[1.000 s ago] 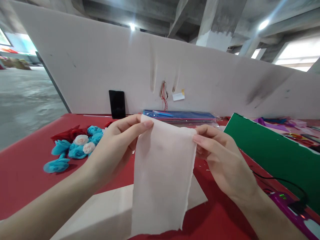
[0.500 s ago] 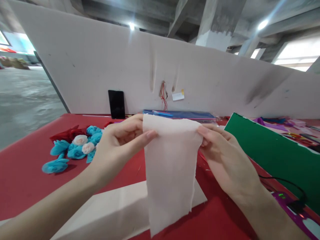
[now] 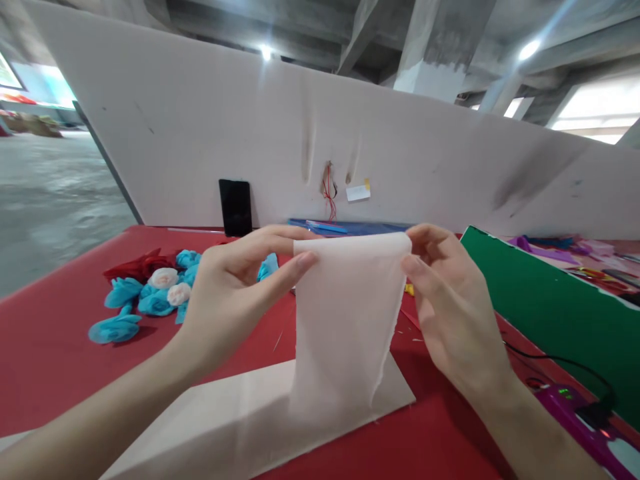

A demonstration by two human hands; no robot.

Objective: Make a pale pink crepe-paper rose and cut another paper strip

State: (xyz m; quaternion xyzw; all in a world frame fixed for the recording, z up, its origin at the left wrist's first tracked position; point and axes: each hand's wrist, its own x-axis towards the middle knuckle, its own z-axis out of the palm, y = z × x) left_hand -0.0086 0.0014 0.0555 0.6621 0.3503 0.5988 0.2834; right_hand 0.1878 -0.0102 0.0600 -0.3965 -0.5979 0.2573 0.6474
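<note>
A pale pink strip of crepe paper (image 3: pixel 350 313) hangs upright in front of me, its top edge folded over. My left hand (image 3: pixel 240 293) pinches its top left corner, thumb on the near side and fingers behind. At the top right corner, my right hand (image 3: pixel 450 303) has its index finger on the fold and its thumb at the side edge. A larger pale sheet (image 3: pixel 240 413) lies flat on the red table (image 3: pixel 440 427), under the strip's lower end. Left of my hands sit several blue fabric-like flowers (image 3: pixel 155 303) and two cream ones (image 3: pixel 179 294).
A black phone (image 3: pixel 235 207) leans on the white partition (image 3: pixel 200 120) at the back. Blue packets (image 3: pixel 370 228) lie along its base. On the right stand a green board (image 3: pixel 545 313) and a purple power strip (image 3: pixel 570 413) with a black cable (image 3: pixel 555 359).
The top of the paper has been folded over, and its lower edge has risen. My right hand has shifted slightly right, with its fingers now at the end of the fold.
</note>
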